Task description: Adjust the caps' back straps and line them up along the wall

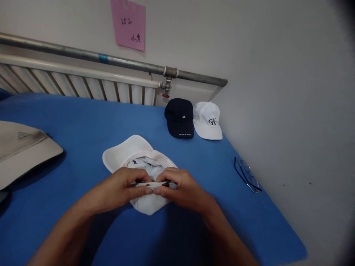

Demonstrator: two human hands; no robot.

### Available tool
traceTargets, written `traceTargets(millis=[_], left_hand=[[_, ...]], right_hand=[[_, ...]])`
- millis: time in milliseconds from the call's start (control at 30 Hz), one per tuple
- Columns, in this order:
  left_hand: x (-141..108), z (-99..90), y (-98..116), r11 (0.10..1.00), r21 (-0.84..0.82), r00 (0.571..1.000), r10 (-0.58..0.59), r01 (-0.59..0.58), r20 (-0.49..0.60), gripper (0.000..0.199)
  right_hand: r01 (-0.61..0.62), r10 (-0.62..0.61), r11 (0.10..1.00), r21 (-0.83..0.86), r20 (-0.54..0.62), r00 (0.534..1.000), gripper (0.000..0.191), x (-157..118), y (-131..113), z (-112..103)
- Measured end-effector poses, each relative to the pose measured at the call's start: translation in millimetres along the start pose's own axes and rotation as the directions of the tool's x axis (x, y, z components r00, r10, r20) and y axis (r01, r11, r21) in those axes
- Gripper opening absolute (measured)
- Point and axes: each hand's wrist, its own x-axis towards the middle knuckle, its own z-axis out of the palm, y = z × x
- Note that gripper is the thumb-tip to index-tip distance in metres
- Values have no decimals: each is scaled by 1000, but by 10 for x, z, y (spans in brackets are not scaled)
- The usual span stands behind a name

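Observation:
A white cap point(149, 205) lies upturned on the blue table cover, its brim pointing to the upper left and its inside showing. My left hand point(122, 187) pinches the cap's rear strap between thumb and fingers. From the right, my right hand point(179, 186) pinches the same strap, and the two thumb tips nearly meet at its middle. A small dark piece shows on the strap by the right fingers. Inside the crown is a small dark blue mark.
A black cap point(179, 118) and a white cap with letters point(207, 120) sit side by side at the back. Folded-out glasses point(248, 176) lie near the right edge. A beige cap point(24, 151) is at the left. Behind the blue table point(83, 122) are a radiator point(80, 83) and a pipe point(133, 64).

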Motion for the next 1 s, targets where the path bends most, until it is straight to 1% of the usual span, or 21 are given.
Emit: traceTargets(millis=[133, 200, 267, 333, 367, 433, 500, 533, 600, 667, 733, 800, 900, 1000], left_hand=[[-22, -62, -17, 998, -65, 1000, 19, -19, 4, 24], [-48, -108, -21, 993, -113, 999, 30, -27, 26, 24], [-65, -128, -12, 987, -154, 998, 45, -37, 49, 25], [-66, -113, 11, 986, -166, 997, 40, -27, 72, 23], [-60, -95, 24, 989, -146, 997, 26, -14, 79, 23], [-44, -53, 48, 999, -53, 997, 2, 2, 73, 24], [-30, -25, 59, 999, 32, 998, 7, -9, 56, 23], [-28, -22, 59, 999, 40, 998, 18, -20, 55, 23], [-34, -38, 54, 999, -18, 997, 31, -30, 71, 23], [-47, -66, 49, 995, -101, 995, 24, -14, 93, 23], [-61, -89, 49, 989, -147, 995, 16, -1, 102, 23], [-69, -99, 50, 986, -168, 993, 37, -17, 115, 23], [-80, -108, 34, 973, -211, 982, 121, -89, 142, 25], [-106, -143, -11, 957, -267, 976, 160, -117, 147, 24]], right_hand=[[-99, 97, 993, 67, 32, 995, 5, -12, -10, -62], [-137, 132, 981, 136, 45, 990, 11, -21, -16, -90], [-152, 145, 970, 188, 51, 988, 14, -25, -21, -95], [-139, 133, 973, 186, 44, 990, 12, -21, -24, -72], [-125, 120, 978, 169, 40, 992, 10, -16, -25, -53], [-81, 76, 988, 134, 38, 996, 8, -4, -29, -12], [-49, 46, 991, 128, 27, 999, 10, 6, -37, 16], [-47, 46, 989, 140, 13, 999, 10, 8, -42, 19], [-72, 77, 980, 185, -22, 997, 12, 8, -50, 2], [-116, 130, 959, 259, -38, 991, 12, 1, -52, -33], [-153, 177, 925, 348, -39, 983, 14, -7, -46, -65], [-181, 213, 881, 438, -25, 977, 17, -12, -38, -80], [-194, 225, 823, 534, 7, 974, 19, -14, -31, -78], [-185, 195, 813, 552, 42, 980, 15, -23, -23, -87]])
